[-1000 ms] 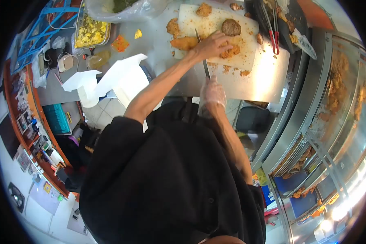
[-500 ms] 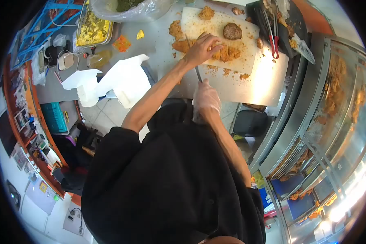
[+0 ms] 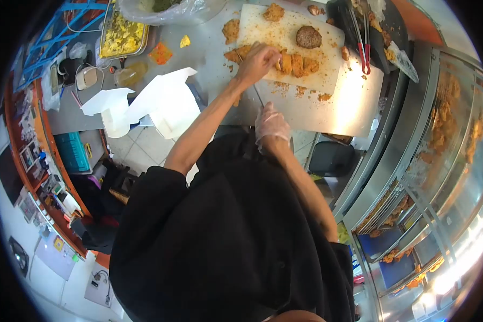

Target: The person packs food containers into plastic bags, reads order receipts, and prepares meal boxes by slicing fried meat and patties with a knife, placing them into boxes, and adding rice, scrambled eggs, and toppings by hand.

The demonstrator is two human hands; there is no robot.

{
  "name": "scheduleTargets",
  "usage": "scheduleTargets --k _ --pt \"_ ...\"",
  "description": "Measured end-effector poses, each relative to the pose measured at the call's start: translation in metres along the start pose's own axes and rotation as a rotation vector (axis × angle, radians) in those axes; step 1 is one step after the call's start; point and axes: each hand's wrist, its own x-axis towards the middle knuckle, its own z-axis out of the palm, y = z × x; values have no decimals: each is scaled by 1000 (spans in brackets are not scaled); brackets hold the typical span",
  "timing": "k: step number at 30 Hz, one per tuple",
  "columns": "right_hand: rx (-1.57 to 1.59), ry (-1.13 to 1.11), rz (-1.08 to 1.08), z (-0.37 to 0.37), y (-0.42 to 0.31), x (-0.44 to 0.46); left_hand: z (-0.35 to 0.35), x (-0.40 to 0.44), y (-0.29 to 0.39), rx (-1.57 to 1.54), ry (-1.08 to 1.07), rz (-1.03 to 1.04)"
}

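Observation:
My right hand [image 3: 272,126], in a clear plastic glove, is wrapped round the handle of a knife [image 3: 259,94]. The blade points away from me and its far part is hidden under my left hand [image 3: 258,65]. That hand is bare, its fingers curled down on a breaded fried cutlet [image 3: 236,55] on the white cutting board [image 3: 330,48]. Just right of the fingers lie cut strips of the cutlet [image 3: 298,65]. A round brown patty [image 3: 308,37] and another breaded piece [image 3: 273,12] are farther back on the board.
White paper boxes [image 3: 163,104] stand open at the table's near left edge. A tray of yellow food [image 3: 124,37] and a plastic-lined bowl [image 3: 169,13] sit behind. Red-handled tongs [image 3: 365,56] rest at the right, beside a glass display case [image 3: 440,134].
My left hand has moved slightly left and nearer, its fingers now lower over the cutlet. The knife tilts a little more and shows less blade. The cut strips lie more spread out.

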Motion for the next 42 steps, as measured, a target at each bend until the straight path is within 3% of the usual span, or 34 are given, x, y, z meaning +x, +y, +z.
scheduleTargets --k 3,6,7,8,10,11,12,14,16,17,19,21,24,26,28,31,34,36,38,39,42 --pt "-6 58 -111 -29 17 -4 5 5 11 71 144 94" --pt "32 212 -131 -36 81 -16 -18 -15 61 58 344 137" --pt "125 410 -122 -21 119 -4 -34 -27 75 31 413 104" --pt "221 609 -119 -6 154 14 -52 -43 89 -15 493 46" --pt "144 700 48 -8 190 39 -85 -97 70 -51 698 -53" --pt "107 738 108 -10 206 52 -111 -119 81 -10 777 -293" --pt "70 766 113 -8 221 67 -130 -144 67 103 936 -355" --pt "-70 829 192 -8 216 81 -165 -171 77 318 1005 -511" --pt "-281 898 345 -16 191 84 -205 -245 30 642 807 -712" --pt "-226 977 340 -10 182 96 -212 -273 8 801 702 -814" --pt "66 945 13 -38 126 90 -211 -290 -5 883 604 -913" --pt "-115 1281 -91 -15 77 128 -213 -293 -19 851 517 -1029" --pt "-33 950 -164 -36 21 128 -213 -306 -60 657 463 -1024" --pt "-64 701 -208 -49 6 121 -218 -313 -84 500 443 -881" --pt "-50 808 -228 -39 13 132 -213 -299 -77 386 494 -843" --pt "-189 1094 -230 -26 44 157 -207 -282 -65 576 508 -774" --pt "-103 1160 -399 -36 84 172 -208 -281 -82 653 558 -627" --pt "-6 1236 -410 -37 84 163 -209 -257 -55 627 535 -758" --pt "225 1033 -715 -16 76 167 -213 -243 -46 602 554 -763" --pt "324 1064 -1176 3 54 156 -214 -241 -48 601 542 -772" --pt "289 253 -1557 35 -65 63 -214 -233 -58 623 490 -776"
